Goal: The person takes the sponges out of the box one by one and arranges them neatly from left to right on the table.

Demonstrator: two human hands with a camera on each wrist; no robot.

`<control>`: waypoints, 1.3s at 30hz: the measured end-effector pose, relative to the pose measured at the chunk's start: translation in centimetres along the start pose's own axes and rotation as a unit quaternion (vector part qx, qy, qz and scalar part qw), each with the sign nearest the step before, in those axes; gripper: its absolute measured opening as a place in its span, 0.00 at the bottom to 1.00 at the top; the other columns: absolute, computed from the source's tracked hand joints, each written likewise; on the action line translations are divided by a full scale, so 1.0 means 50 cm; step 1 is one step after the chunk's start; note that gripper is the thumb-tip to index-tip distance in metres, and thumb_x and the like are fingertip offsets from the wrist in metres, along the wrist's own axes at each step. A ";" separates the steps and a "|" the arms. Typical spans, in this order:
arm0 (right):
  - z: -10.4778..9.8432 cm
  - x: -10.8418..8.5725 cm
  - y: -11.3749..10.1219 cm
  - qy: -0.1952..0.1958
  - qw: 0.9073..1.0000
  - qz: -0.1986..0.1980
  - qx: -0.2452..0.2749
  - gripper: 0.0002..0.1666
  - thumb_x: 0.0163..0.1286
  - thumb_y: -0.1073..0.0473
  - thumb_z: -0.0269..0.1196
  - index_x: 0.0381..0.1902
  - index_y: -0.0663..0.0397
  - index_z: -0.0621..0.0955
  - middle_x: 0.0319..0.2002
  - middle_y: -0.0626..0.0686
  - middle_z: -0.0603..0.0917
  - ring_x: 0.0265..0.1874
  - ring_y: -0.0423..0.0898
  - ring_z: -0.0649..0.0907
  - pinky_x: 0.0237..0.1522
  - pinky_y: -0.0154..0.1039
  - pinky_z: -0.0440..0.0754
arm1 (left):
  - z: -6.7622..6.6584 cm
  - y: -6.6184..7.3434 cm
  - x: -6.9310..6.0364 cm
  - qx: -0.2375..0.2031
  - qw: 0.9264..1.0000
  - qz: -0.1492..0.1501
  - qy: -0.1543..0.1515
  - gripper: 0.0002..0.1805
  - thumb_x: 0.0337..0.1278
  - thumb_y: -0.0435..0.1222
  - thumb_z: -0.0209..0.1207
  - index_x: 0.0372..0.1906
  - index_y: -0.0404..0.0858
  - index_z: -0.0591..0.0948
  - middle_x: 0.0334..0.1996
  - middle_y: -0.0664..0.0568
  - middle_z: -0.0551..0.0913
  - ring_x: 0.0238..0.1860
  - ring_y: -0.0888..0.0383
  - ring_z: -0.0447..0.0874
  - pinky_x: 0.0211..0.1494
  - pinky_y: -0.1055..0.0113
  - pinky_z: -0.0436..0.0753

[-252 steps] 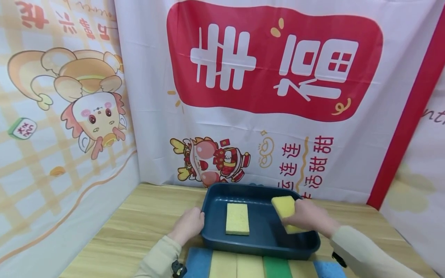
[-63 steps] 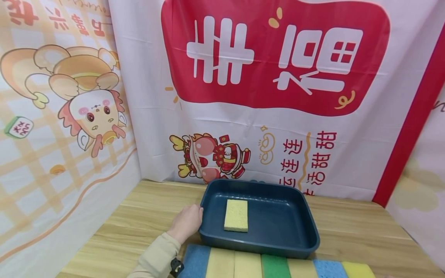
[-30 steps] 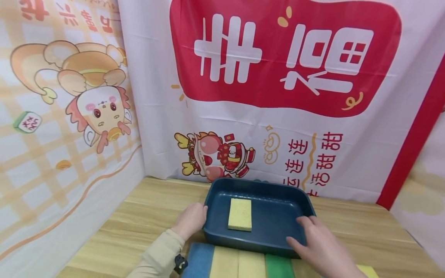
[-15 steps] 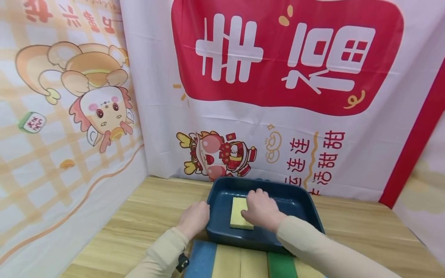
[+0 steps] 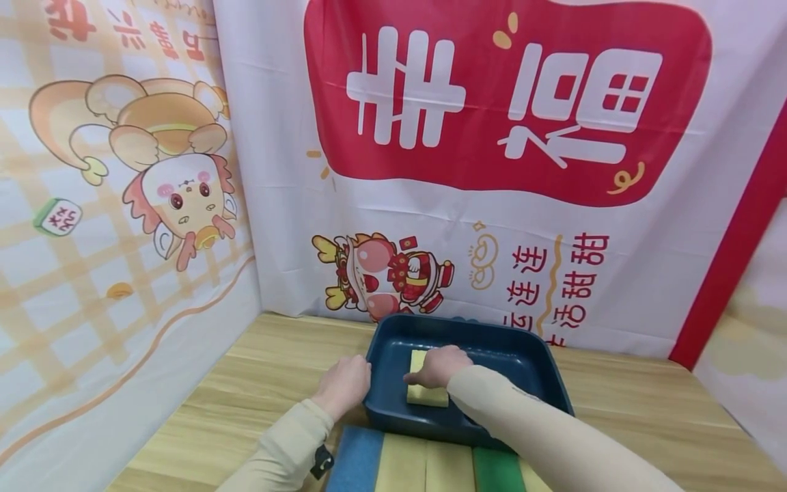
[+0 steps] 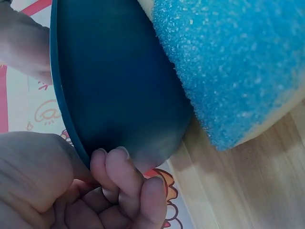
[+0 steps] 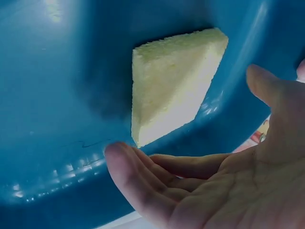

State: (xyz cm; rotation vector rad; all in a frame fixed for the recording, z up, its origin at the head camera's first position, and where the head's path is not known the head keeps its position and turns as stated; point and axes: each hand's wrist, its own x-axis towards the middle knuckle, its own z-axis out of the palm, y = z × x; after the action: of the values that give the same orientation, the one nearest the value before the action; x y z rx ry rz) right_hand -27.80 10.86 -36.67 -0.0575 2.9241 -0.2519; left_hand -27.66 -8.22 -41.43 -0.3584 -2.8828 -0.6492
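Note:
A dark blue rectangular pan [image 5: 430,429] stands on the table. My left hand [image 5: 344,384] pinches its left rim; the left wrist view shows curled fingers [image 6: 126,174] at the pan's edge. Inside, toward the left, lies one pale yellow sponge [image 5: 418,396]. Over it my right hand [image 5: 439,367] reaches down, hiding part of it in the head view. In the right wrist view, the thumb and fingers are spread on either side of the sponge [image 7: 171,86], with a gap on the thumb side.
Along the pan's near side is a row of sponges: a blue one [image 5: 359,458], pale yellow ones [image 5: 402,465] and a green one [image 5: 499,471]. The right sleeve [image 5: 535,420] covers the row's right end. A printed cloth [image 5: 277,205] hangs behind the wooden table [image 5: 270,348].
Earlier my right hand held a second yellow sponge in the pan; later a yellow one lay at the row's right end. The right hand has since come back over the remaining sponge.

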 end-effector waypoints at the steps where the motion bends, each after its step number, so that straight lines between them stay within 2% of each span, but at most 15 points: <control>1: -0.003 0.000 -0.004 -0.005 1.000 0.007 0.010 0.37 0.60 0.31 0.65 0.47 0.59 0.85 0.47 0.58 0.82 0.44 0.55 0.76 0.52 0.55 0.77 | -0.001 0.000 -0.001 0.000 1.000 0.000 -0.001 0.19 0.72 0.34 0.52 0.20 0.38 0.77 0.15 0.52 0.72 0.15 0.57 0.71 0.18 0.62 0.71; 6: 0.000 0.008 -0.019 -0.022 0.998 0.047 0.044 0.41 0.59 0.31 0.66 0.55 0.59 0.81 0.57 0.60 0.78 0.55 0.57 0.74 0.60 0.58 0.69 | -0.003 0.000 -0.001 -0.004 1.000 -0.009 -0.016 0.20 0.73 0.35 0.51 0.18 0.40 0.75 0.14 0.52 0.71 0.14 0.58 0.70 0.17 0.64 0.69; 12: 0.009 0.029 -0.013 -0.028 0.992 0.086 0.089 0.46 0.56 0.31 0.69 0.59 0.61 0.78 0.60 0.63 0.75 0.56 0.59 0.74 0.60 0.59 0.69 | -0.003 0.001 -0.002 -0.016 0.999 -0.021 -0.025 0.20 0.73 0.36 0.51 0.19 0.41 0.75 0.15 0.52 0.71 0.15 0.58 0.71 0.18 0.64 0.69; 16: 0.011 0.031 -0.011 -0.035 0.989 0.093 0.105 0.49 0.55 0.32 0.70 0.62 0.63 0.75 0.62 0.64 0.74 0.58 0.60 0.74 0.61 0.58 0.68 | -0.002 0.000 -0.002 -0.021 0.999 -0.025 -0.026 0.21 0.73 0.36 0.51 0.19 0.41 0.74 0.15 0.52 0.71 0.15 0.57 0.71 0.18 0.64 0.69; 21: 0.013 0.022 -0.014 -0.041 0.987 0.092 0.128 0.48 0.56 0.34 0.71 0.61 0.66 0.75 0.57 0.64 0.77 0.53 0.58 0.76 0.60 0.57 0.70 | -0.001 0.000 -0.001 -0.022 0.999 -0.023 -0.023 0.21 0.73 0.36 0.51 0.18 0.41 0.74 0.14 0.52 0.71 0.15 0.58 0.71 0.18 0.64 0.69; 26: 0.018 0.024 -0.020 -0.041 0.986 0.098 0.126 0.48 0.57 0.35 0.71 0.60 0.68 0.75 0.56 0.65 0.77 0.51 0.58 0.76 0.59 0.57 0.70 | -0.002 0.002 0.002 -0.016 0.999 -0.020 -0.020 0.21 0.73 0.37 0.50 0.18 0.42 0.74 0.14 0.52 0.71 0.15 0.57 0.71 0.18 0.63 0.69; 31: 0.025 0.041 -0.020 -0.041 0.988 0.087 0.120 0.39 0.53 0.40 0.75 0.52 0.64 0.80 0.46 0.59 0.81 0.44 0.55 0.78 0.55 0.54 0.75 | -0.002 0.003 0.005 -0.009 1.000 -0.017 -0.014 0.21 0.73 0.36 0.51 0.18 0.41 0.74 0.14 0.52 0.71 0.15 0.57 0.71 0.18 0.63 0.69; 34: 0.050 0.071 -0.010 -0.028 0.989 0.076 0.121 0.35 0.50 0.43 0.78 0.47 0.61 0.82 0.40 0.56 0.81 0.38 0.52 0.78 0.50 0.52 0.78 | -0.002 0.003 0.002 -0.007 1.000 -0.017 -0.014 0.21 0.73 0.36 0.51 0.18 0.41 0.74 0.14 0.52 0.71 0.15 0.57 0.71 0.18 0.63 0.69; 39: 0.073 0.094 0.004 -0.007 0.990 0.062 0.129 0.36 0.46 0.45 0.80 0.47 0.61 0.81 0.37 0.56 0.80 0.34 0.53 0.77 0.43 0.51 0.79 | 0.001 0.000 -0.003 -0.014 1.000 -0.019 -0.019 0.22 0.74 0.37 0.50 0.18 0.41 0.74 0.14 0.52 0.70 0.14 0.57 0.71 0.18 0.64 0.69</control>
State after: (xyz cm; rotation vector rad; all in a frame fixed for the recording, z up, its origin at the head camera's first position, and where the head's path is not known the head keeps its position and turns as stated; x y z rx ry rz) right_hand -31.66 10.18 -41.15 0.1614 2.8411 -0.6020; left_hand -27.54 -8.22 -41.48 -0.3237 -2.9268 -0.6970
